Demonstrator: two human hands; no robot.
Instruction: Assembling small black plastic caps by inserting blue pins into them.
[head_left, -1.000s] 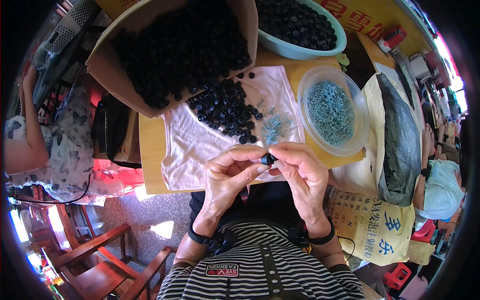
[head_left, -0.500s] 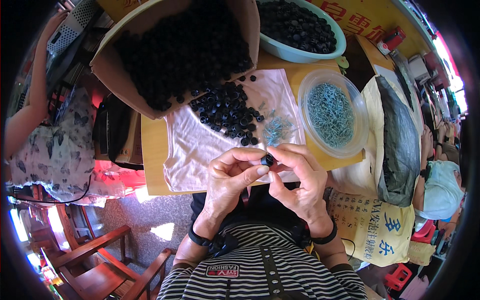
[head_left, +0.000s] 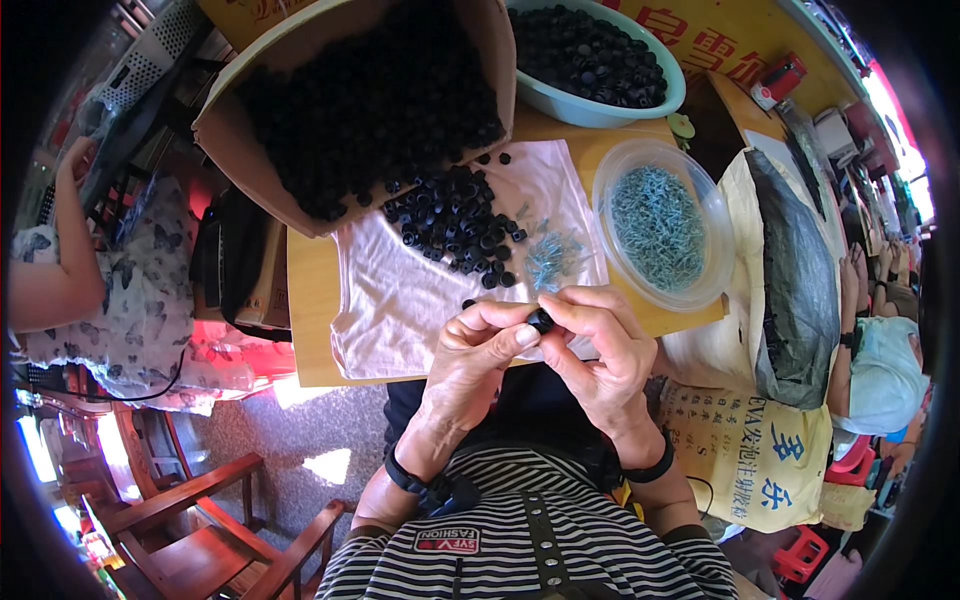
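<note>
A small round black plastic cap [head_left: 540, 320] is held up at the near edge of the table. My left hand [head_left: 468, 358] pinches it between thumb and index finger. The fingers of my right hand [head_left: 605, 350] close on its other side; whether they also hold a screw is hidden. Just beyond, on a pale pink cloth [head_left: 375, 290], lie a pile of similar black caps [head_left: 450, 218] and a small heap of silvery-blue screws [head_left: 553, 260]. One loose cap [head_left: 468, 303] sits right beside my left hand.
A clear round tub [head_left: 722, 262] of screws stands to the right. At the back are a tilted cardboard box [head_left: 222, 150] and a pale blue basin [head_left: 560, 108], both full of black caps. A wooden chair [head_left: 185, 495] is at lower left. Other people are at both sides.
My fingers have shifted slightly around the cap, and the right thumb has come in closer. A loose cap now shows beside my left hand. The person at left has lowered an arm.
</note>
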